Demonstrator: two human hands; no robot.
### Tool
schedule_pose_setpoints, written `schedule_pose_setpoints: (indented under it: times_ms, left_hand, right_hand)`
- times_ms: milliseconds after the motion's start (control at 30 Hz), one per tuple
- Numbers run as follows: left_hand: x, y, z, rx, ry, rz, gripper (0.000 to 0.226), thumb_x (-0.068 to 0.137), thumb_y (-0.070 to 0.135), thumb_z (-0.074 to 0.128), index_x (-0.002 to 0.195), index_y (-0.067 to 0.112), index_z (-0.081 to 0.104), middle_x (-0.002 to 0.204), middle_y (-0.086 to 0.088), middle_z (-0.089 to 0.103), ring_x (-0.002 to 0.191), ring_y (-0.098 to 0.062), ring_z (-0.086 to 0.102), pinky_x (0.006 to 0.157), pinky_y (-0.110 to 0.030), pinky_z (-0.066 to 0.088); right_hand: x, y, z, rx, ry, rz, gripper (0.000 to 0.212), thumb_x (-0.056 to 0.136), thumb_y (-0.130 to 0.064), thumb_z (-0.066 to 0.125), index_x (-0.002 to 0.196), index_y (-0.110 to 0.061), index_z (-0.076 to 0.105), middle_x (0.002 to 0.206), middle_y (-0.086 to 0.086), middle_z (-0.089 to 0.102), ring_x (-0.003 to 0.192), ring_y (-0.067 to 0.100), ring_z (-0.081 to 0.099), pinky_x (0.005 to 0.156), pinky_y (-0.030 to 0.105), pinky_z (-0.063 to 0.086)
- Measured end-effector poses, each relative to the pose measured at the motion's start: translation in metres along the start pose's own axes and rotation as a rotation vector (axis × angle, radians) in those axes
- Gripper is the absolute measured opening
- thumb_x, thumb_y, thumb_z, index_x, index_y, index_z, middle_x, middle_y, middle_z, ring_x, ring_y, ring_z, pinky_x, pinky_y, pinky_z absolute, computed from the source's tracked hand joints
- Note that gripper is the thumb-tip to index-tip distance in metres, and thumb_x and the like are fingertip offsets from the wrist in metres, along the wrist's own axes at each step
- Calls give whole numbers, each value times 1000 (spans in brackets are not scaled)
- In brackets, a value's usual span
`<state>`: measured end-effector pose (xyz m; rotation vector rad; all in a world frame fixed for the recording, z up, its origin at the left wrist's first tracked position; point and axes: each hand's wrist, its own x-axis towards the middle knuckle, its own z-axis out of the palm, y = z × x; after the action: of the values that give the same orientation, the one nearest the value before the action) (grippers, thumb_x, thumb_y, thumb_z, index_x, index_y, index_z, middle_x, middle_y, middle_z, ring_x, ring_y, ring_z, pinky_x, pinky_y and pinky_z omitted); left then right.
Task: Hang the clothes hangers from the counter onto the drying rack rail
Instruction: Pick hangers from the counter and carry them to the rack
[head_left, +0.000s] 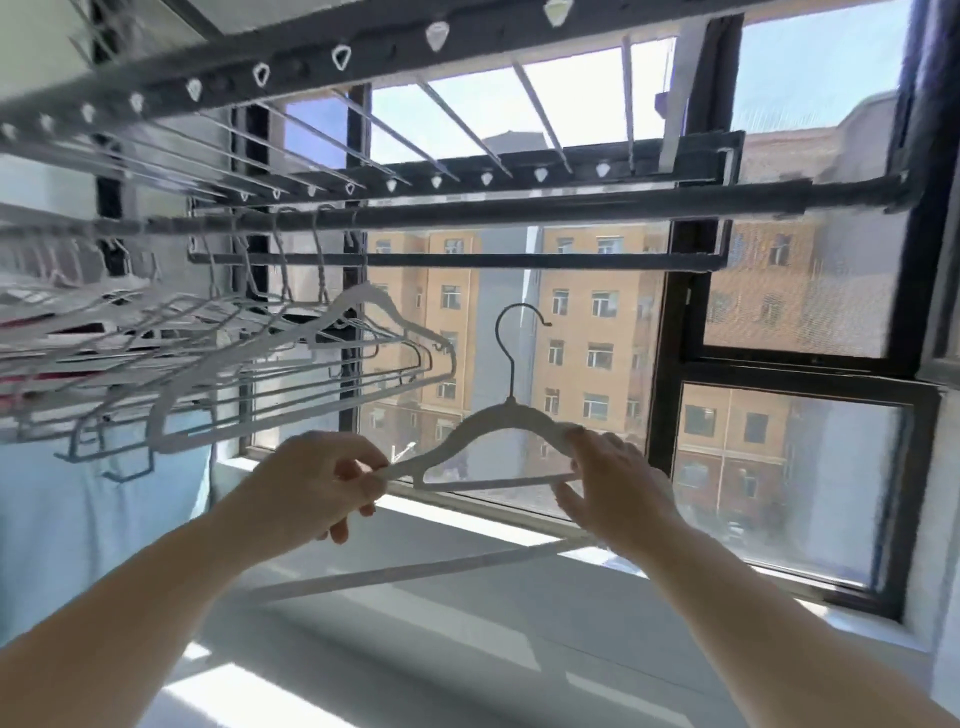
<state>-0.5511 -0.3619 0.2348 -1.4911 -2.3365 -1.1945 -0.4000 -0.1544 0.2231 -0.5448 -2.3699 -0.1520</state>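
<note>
The white hanger (511, 415) is hanging in the air between the two hands, level, with its dark metal hook (514, 332) pointing up and sitting below the rack's dark rail (519, 208), not touching it. The left hand (311, 483) is pinching the hanger's left tip, its fingers curling in toward the palm. The right hand (618, 488) is gripping the right shoulder end, with the thumb on top and the fingers wrapping beneath the lower bar. Both forearms are reaching up and forward from the bottom corners, above the white bench (415, 623). On the left part of the rail a cluster of hung hangers (260, 358) is dangling, tilting toward the window (779, 312).
</note>
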Motion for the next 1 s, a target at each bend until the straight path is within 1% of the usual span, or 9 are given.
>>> schedule_pose_setpoints:
  times_ms: [67,100,200,333,500,567,633,800,1000]
  left_hand:
    - [1,-6,-19,29,48,24,21,83,18,61,69,33,58,64,22,67,35,-1,55,36,-11,42]
    - [0,-8,-28,34,74,33,22,83,17,61,68,33,58,65,23,67,34,-1,55,35,-11,42]
    - [-3,-15,-48,-3,162,21,21,83,17,61,69,31,57,64,22,67,34,-1,56,37,-14,45]
    - [0,-21,-75,-23,274,-3,23,83,14,61,69,31,54,54,1,66,37,-4,58,38,-20,48]
    - [23,-20,-96,85,337,19,17,86,13,57,75,26,57,60,3,63,36,-4,58,37,-18,47]
    - [35,-19,-98,133,334,8,7,87,13,55,87,13,62,61,1,63,38,-4,59,40,-20,48]
    - [47,-18,-98,117,308,-21,8,88,11,54,91,8,61,63,-2,63,35,-4,57,37,-18,47]
    - [67,-15,-91,92,271,-57,8,89,11,52,87,12,60,63,-5,64,45,-12,61,34,-15,44]
    - [77,-12,-76,102,258,-37,9,91,11,50,85,13,57,65,-5,62,48,-17,62,44,-25,49]
  right_hand:
    - [19,-16,4,11,23,-20,46,90,-28,50,132,-22,33,122,-2,54,114,18,45,79,22,28]
    - [28,-23,5,4,27,-37,48,90,-27,50,134,-21,31,125,-1,52,116,19,44,88,24,31]
    - [52,-39,-3,-76,49,-111,61,89,-26,52,141,-17,22,135,4,42,125,22,36,108,32,21]
    - [77,-58,-24,-206,287,-243,58,80,-12,63,132,0,41,128,20,50,120,37,44,107,44,27]
    - [115,-70,-56,-390,386,-145,59,89,-21,49,141,-9,24,150,11,22,140,27,14,114,40,0]
    - [126,-73,-65,-445,368,-86,60,90,-19,46,142,-11,19,151,10,17,141,26,10,114,42,-2]
    - [134,-76,-70,-475,329,-44,58,91,-16,42,142,-13,15,151,8,17,141,25,10,114,44,-3]
    - [144,-80,-77,-497,316,16,57,90,-17,41,142,-15,17,150,7,22,139,27,16,114,47,-1]
    - [144,-76,-79,-546,276,-3,49,91,-14,41,137,-13,25,146,8,27,137,28,19,114,49,-1]
